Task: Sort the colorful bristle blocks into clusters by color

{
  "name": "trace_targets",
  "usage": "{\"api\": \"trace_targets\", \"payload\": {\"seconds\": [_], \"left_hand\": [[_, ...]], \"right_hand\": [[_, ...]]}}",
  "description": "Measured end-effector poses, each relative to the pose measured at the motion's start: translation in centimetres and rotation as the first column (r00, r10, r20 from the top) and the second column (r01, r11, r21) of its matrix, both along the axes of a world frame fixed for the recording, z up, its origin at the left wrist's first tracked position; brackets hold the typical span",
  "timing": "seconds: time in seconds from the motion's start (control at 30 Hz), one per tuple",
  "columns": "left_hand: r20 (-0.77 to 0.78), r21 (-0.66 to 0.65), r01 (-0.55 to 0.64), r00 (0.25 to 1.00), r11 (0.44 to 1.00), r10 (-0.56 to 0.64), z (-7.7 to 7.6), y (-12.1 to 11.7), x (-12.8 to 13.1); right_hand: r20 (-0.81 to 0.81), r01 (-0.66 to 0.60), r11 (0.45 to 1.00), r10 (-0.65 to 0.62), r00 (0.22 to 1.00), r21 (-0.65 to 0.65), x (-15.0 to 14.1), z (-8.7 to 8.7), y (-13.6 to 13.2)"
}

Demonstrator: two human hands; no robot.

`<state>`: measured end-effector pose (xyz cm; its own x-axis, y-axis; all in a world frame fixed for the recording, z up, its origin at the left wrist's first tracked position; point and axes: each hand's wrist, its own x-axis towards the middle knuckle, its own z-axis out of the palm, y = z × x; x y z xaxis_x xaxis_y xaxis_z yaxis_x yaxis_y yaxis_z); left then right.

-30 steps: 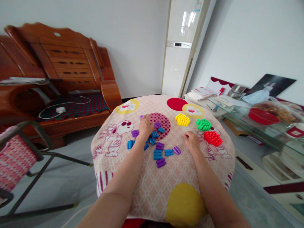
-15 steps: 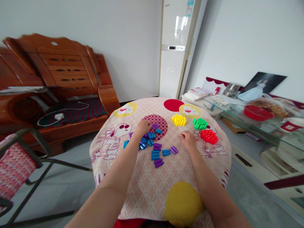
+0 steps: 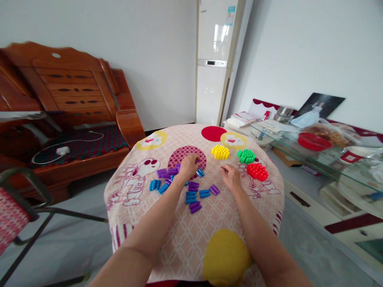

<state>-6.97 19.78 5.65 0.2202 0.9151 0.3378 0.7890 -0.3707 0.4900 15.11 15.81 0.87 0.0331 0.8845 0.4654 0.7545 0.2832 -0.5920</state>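
My left hand [image 3: 189, 166] reaches over the round table, its fingers closed at a small purple ribbed plastic block on the dotted circle of the cloth. A blue block [image 3: 200, 172] lies just beside the fingertips. Under and left of this hand is a loose heap of purple and blue blocks [image 3: 154, 185], partly hidden by it. Closer to me, a small group holds purple blocks [image 3: 195, 207] and blue blocks [image 3: 191, 197]. My right hand [image 3: 231, 177] rests on the cloth with curled fingers; nothing shows in them. Its nearest block is a purple one [image 3: 214, 189].
Yellow pieces [image 3: 220, 152], green pieces [image 3: 246, 156] and red pieces [image 3: 257, 172] stand in tight clusters beyond and right of my right hand. A glass-topped cabinet [image 3: 278, 149] with a red basin [image 3: 314, 142] is at the right. A wooden sofa [image 3: 77, 95] stands left.
My left hand has moved right, over the purple block near the dotted circle's middle, uncovering more of the heap. My right hand stays in place. The whole view has shifted slightly.
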Motion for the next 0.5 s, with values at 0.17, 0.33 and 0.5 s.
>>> {"api": "trace_targets", "payload": {"seconds": [0.17,0.33,0.5], "left_hand": [[0.45,-0.031,0.137,0.886,0.99,-0.108,-1.4,-2.4,2.0],[0.487,-0.031,0.183,0.861,0.983,-0.145,-2.1,-3.6,3.2],[0.382,0.028,0.147,0.912,0.989,-0.147,-1.3,-3.3,2.4]], "right_hand": [[-0.345,-0.214,0.974,0.177,0.922,-0.073,-1.3,0.8,-0.7],[-0.506,-0.303,0.936,0.176,0.844,-0.18,-1.4,0.8,-0.9],[-0.508,-0.152,0.981,0.07,0.858,-0.123,-0.2,0.1,-0.2]]}}
